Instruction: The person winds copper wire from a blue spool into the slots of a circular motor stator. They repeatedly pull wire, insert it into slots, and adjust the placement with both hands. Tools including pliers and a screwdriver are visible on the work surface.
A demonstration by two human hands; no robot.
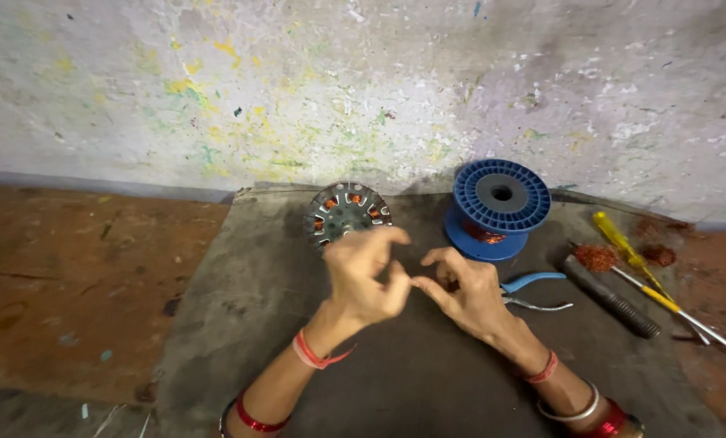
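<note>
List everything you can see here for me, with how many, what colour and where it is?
Round metal stator: one, grey with copper-coloured windings, on the mat behind the left hand.
Wire spool: one, blue, tilted, with copper-coloured wire, upper right of the mat.
Pliers: one, blue-handled, beside the right hand.
Screwdrivers: two, yellow-handled, far right.
Dark ribbed tool: one, black, left of the screwdrivers.
Wire scrap clumps: two, copper-coloured, far right.
Mat: one, grey, on the brown floor.
Wall: grey-white, paint-flecked, behind.
Left hand: fingers pinched together, red wrist thread.
Right hand: fingers pinched, nearly meeting the left; bangles.
</note>
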